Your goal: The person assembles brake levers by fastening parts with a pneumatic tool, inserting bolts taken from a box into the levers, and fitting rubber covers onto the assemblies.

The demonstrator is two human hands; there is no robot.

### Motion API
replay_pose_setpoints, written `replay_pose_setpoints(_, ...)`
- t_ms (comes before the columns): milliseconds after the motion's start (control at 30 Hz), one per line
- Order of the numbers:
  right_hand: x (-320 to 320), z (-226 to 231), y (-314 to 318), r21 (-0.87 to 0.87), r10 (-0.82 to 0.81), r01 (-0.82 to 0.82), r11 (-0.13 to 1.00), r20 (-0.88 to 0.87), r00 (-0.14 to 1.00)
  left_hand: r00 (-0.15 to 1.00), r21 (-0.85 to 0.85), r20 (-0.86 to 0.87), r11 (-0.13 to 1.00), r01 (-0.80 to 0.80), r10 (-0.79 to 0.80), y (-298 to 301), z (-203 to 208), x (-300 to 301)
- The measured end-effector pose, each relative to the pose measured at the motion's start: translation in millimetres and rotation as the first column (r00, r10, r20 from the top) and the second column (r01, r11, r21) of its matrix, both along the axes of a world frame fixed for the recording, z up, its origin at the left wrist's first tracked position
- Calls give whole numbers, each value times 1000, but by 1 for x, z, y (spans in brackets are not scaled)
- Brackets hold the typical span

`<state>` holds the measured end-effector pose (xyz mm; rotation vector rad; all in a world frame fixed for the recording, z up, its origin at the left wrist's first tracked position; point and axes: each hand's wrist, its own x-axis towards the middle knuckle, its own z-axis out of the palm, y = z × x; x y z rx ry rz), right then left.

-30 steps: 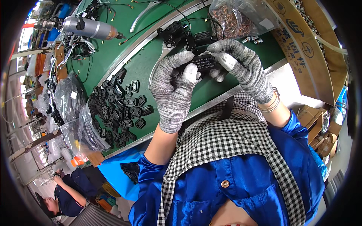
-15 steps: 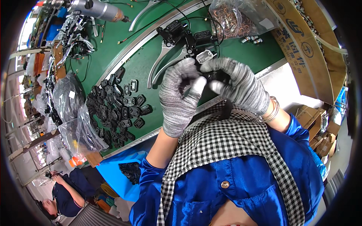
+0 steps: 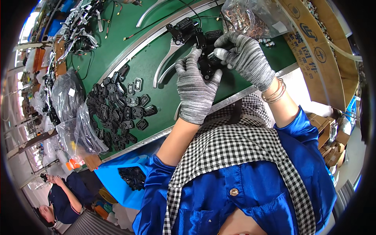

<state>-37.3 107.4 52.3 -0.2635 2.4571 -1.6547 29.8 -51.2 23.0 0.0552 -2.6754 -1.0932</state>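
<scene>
My left hand point(image 3: 197, 86), in a grey knitted glove, closes round the black body of a brake lever assembly point(image 3: 205, 67) near the table's front edge. Its fingers hide part of the silver lever. My right hand point(image 3: 250, 58), gloved alike, pinches a small black cap point(image 3: 214, 59) at the top of that body; the fingertips partly cover it. Just beyond lies another brake lever assembly point(image 3: 186, 28), with a black reservoir and a curved silver lever. To the left spreads a pile of small black oblong caps point(image 3: 117, 109).
A clear bag of copper-coloured washers point(image 3: 244, 19) lies beyond my right hand, with metal fittings point(image 3: 267, 42) beside it. A cardboard box point(image 3: 305, 47) stands at right. Clear plastic bags point(image 3: 70, 102) and a blue bin point(image 3: 113, 184) are at left; a person point(image 3: 66, 196) sits further off.
Both hands have moved slightly away from me, onto the brake lever assembly. The pale open reservoir seen before is now covered by the black piece at my right fingertips. A power tool at upper left has mostly left view.
</scene>
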Motion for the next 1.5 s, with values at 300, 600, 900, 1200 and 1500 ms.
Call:
replay_pose_setpoints(300, 10, 3, 5, 258, 22, 25, 966, -180, 983, 998, 6, -34, 999, 52, -52, 4, 0, 0)
replay_pose_setpoints(600, 12, -18, 7, -7, -19, 19, 1000, -119, 993, 998, 103, -38, 993, 50, -46, 9, -5, -7)
replay_pose_setpoints(900, 21, -35, -2, -63, -126, 115, 991, -224, 966, 999, 53, -4, 998, 39, -39, 11, -2, -7)
replay_pose_setpoints(1200, 20, -27, 7, -45, -48, 34, 998, -353, 934, 998, -66, -64, 998, 10, -14, 16, -2, -9)
replay_pose_setpoints(1500, 15, -22, 24, -153, -87, 84, 985, -12, 996, 998, 4, -60, 1000, 31, -31, 17, -3, -10)
